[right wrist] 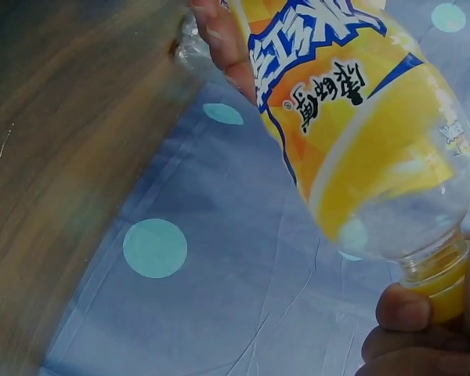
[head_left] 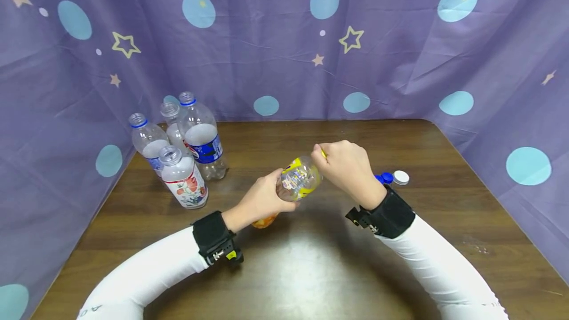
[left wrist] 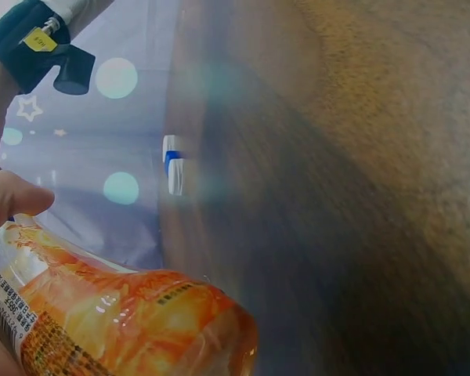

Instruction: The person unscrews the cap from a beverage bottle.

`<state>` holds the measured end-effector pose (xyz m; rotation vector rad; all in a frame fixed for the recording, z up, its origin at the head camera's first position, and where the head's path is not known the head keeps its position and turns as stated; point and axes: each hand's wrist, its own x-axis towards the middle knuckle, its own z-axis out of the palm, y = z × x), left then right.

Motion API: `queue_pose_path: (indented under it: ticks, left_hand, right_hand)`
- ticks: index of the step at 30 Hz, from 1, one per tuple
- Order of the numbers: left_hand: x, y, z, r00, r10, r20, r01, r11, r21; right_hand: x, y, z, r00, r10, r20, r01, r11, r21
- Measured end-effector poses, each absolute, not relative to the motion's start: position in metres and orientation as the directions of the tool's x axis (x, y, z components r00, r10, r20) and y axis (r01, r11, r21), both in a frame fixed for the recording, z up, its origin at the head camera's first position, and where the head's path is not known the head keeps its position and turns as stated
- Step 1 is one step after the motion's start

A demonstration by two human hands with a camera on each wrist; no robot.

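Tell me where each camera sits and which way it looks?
Head: above the table, looking down; shows both sleeves, left hand and right hand holding the orange bottle.
Left wrist: low by the bottle's base, facing across the table to loose caps; a fingertip shows.
Right wrist: faces the bottle's neck; fingers show.
All share the bottle.
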<state>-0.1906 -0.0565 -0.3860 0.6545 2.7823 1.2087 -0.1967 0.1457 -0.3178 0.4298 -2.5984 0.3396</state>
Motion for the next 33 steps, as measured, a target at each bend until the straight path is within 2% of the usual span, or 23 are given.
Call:
queue_pose_path:
  ticks: [17,21,26,33]
  left_hand:
    - [-0.192,-0.056,-0.381,-0.911,0.394,0.124,0.363,0.619,0.697]
    - [-0.192,-0.056,-0.382,-0.91,0.399,0.115,0.362,0.627,0.69]
    - [-0.195,-0.06,-0.383,-0.881,0.461,0.104,0.391,0.586,0.71]
    - [-0.205,-0.068,-0.381,-0.808,0.582,0.094,0.444,0.495,0.747]
  right_hand:
    - [-0.203,0.148,-0.32,-0.792,-0.261,0.552,-0.422,0.887,-0.186]
    - [-0.203,0.149,-0.322,-0.764,-0.271,0.585,-0.457,0.868,-0.193]
    - [-0.205,0.151,-0.327,-0.663,-0.313,0.68,-0.575,0.795,-0.195]
    - [-0.214,0.154,-0.327,-0.439,-0.419,0.794,-0.787,0.605,-0.116]
